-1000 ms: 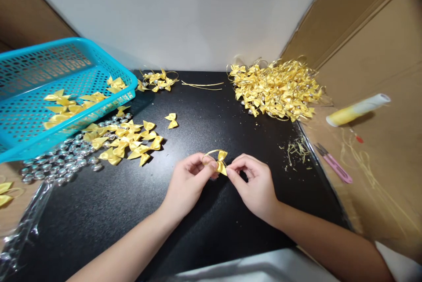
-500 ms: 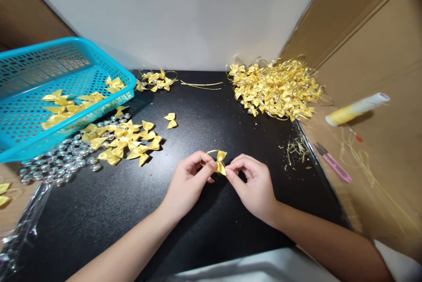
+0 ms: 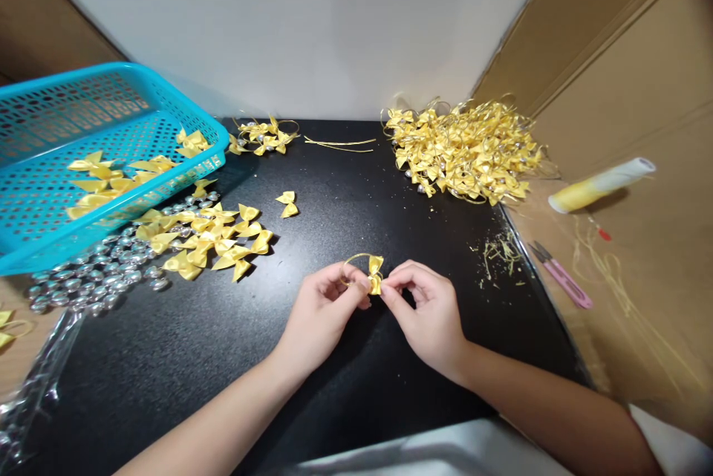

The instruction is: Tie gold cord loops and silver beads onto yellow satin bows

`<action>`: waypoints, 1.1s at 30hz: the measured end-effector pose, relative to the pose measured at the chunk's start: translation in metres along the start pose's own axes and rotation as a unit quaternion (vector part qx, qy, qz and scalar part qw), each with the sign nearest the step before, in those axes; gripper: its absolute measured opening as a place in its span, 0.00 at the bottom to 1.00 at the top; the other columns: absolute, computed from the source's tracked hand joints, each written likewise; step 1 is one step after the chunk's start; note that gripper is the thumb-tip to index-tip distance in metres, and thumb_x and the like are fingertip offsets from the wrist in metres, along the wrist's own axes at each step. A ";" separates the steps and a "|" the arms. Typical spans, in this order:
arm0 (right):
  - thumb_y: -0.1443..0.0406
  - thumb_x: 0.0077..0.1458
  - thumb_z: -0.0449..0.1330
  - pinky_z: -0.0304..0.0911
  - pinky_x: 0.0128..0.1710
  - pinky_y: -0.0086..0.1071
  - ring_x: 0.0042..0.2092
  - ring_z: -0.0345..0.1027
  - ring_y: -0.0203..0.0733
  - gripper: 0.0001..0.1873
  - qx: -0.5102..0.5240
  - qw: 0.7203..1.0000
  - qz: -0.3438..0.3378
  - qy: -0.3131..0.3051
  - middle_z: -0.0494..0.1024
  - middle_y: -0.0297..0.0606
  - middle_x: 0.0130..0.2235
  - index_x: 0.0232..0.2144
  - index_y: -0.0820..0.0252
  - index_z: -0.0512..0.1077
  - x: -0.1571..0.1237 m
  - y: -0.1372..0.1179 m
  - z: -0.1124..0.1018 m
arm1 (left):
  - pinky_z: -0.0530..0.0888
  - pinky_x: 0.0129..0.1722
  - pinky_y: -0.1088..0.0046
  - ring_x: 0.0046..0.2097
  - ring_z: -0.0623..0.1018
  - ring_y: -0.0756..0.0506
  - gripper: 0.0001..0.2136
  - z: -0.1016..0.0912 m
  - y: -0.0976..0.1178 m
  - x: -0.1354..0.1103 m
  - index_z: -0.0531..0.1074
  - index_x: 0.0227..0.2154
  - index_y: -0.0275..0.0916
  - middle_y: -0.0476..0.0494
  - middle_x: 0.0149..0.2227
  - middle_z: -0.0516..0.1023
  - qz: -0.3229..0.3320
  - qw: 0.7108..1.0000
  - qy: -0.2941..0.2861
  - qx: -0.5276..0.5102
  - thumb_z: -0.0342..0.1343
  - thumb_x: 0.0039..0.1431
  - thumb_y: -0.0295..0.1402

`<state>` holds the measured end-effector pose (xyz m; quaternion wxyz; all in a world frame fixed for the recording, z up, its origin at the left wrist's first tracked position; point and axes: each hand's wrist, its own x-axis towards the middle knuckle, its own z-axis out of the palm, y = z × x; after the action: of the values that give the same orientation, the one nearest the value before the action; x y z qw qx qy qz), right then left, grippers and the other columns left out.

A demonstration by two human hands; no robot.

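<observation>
Over the middle of the black table (image 3: pixel 345 402), both my hands pinch one small yellow ribbon bow (image 3: pixel 375 272) with a thin gold loop on it. My left hand (image 3: pixel 323 313) holds it from the left with thumb and fingertips closed near the loop. My right hand (image 3: pixel 426 316) pinches its right side, fingers curled. A spread of loose yellow bows (image 3: pixel 215 238) lies to the left, beside a patch of clear glass beads (image 3: pixel 100 275).
A turquoise perforated basket (image 3: pixel 67 223) with several bows sits at the left. A big heap of finished bows (image 3: pixel 465 149) lies at the back right. A small cluster (image 3: pixel 264 134) and gold threads (image 3: pixel 339 142) lie at the back. Pink snips (image 3: pixel 562 275) and a glue tube (image 3: pixel 601 185) rest on cardboard.
My hands have stayed in place; the fingers have closed in slightly on the bow and turned it a little. Nothing else has moved.
</observation>
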<state>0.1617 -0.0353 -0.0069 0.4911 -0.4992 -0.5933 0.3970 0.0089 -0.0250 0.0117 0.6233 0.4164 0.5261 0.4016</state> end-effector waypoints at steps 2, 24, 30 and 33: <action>0.70 0.54 0.60 0.66 0.31 0.32 0.30 0.69 0.38 0.08 0.001 1.000 0.002 0.002 0.74 0.35 0.26 0.24 0.58 0.72 0.000 -0.001 0.000 | 0.68 0.31 0.76 0.26 0.71 0.51 0.09 0.000 -0.001 0.000 0.72 0.23 0.36 0.52 0.21 0.72 0.000 1.000 0.002 -0.004 0.60 0.52 0.36; 0.71 0.54 0.60 0.66 0.31 0.32 0.30 0.69 0.38 0.08 -0.006 1.000 -0.006 0.008 0.74 0.35 0.26 0.24 0.58 0.71 0.000 -0.002 0.000 | 0.71 0.31 0.76 0.29 0.70 0.50 0.09 0.000 0.001 0.000 0.71 0.21 0.36 0.50 0.25 0.69 0.003 0.998 -0.002 -0.059 0.59 0.53 0.35; 0.71 0.54 0.60 0.65 0.31 0.32 0.29 0.68 0.38 0.08 -0.003 1.000 -0.008 0.009 0.73 0.34 0.25 0.23 0.58 0.71 0.000 -0.002 0.000 | 0.71 0.32 0.75 0.28 0.71 0.50 0.11 -0.002 -0.002 0.000 0.72 0.21 0.37 0.50 0.23 0.71 -0.019 0.998 0.006 -0.056 0.59 0.53 0.38; 0.71 0.54 0.61 0.65 0.30 0.32 0.29 0.68 0.38 0.08 -0.002 1.000 -0.003 0.005 0.73 0.34 0.25 0.24 0.58 0.71 -0.001 -0.001 0.000 | 0.70 0.30 0.76 0.26 0.70 0.51 0.12 -0.003 -0.001 0.002 0.72 0.20 0.37 0.51 0.22 0.71 -0.018 0.999 -0.004 -0.045 0.61 0.52 0.39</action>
<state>0.1615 -0.0364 -0.0058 0.4945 -0.4998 -0.5932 0.3920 0.0063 -0.0229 0.0100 0.6504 0.3799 0.5130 0.4116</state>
